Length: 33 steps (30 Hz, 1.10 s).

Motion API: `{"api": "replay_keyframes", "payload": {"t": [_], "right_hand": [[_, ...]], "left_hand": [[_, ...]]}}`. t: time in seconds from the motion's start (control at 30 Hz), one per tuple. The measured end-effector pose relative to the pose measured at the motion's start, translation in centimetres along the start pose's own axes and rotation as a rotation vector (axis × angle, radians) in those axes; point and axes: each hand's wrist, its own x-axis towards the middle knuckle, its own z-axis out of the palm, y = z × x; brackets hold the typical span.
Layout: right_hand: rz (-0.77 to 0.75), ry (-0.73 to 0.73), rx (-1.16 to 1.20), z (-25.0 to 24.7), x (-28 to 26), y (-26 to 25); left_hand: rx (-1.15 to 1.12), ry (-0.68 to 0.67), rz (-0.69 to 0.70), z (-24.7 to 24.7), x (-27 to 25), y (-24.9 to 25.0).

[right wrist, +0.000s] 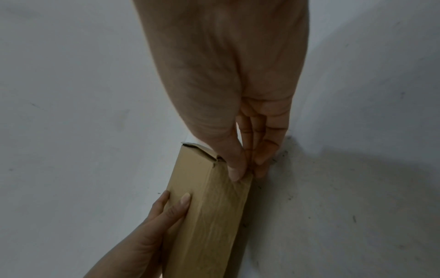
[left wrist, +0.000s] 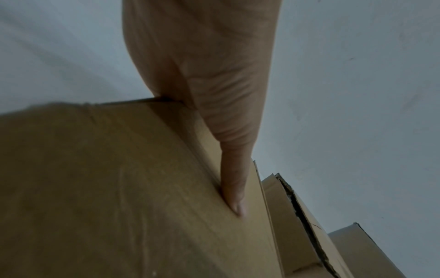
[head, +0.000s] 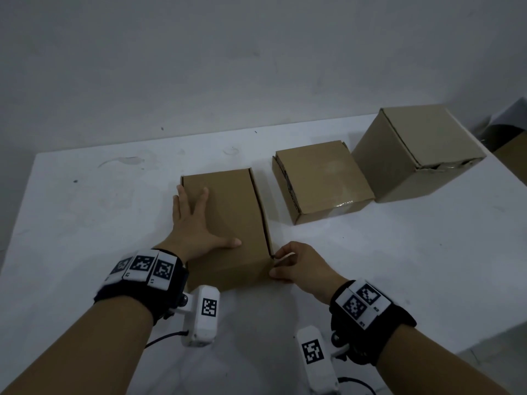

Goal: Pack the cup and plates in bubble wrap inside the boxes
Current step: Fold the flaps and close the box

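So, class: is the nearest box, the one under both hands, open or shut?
Shut. The nearest box has its lid lying flat; the left hand presses on top, and the right hand pinches its near right corner.

Two bare forearms reach up from the lower frame, each wrist in a dark band with coded white tags.

The left hand [head: 196, 223], left of centre, lies flat, fingers straight and spread, thumb out to the right. The right hand [head: 296, 263], lower centre, curls, thumb and fingertips [right wrist: 259, 161] pinching together.
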Motion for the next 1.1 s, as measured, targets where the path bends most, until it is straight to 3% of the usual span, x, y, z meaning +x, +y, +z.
{"api": "replay_keyframes", "payload": {"t": [0.3,1.1], "right_hand": [[-0.050,-0.010,-0.217,-0.2,-0.4,-0.8],[0.010,-0.092,-0.253,-0.3,-0.3,-1.6]], "left_hand": [[-0.006,-0.009,-0.001,-0.1,-0.1,-0.1],[-0.015,-0.003,0.009,0.1,0.1,-0.4]]}}
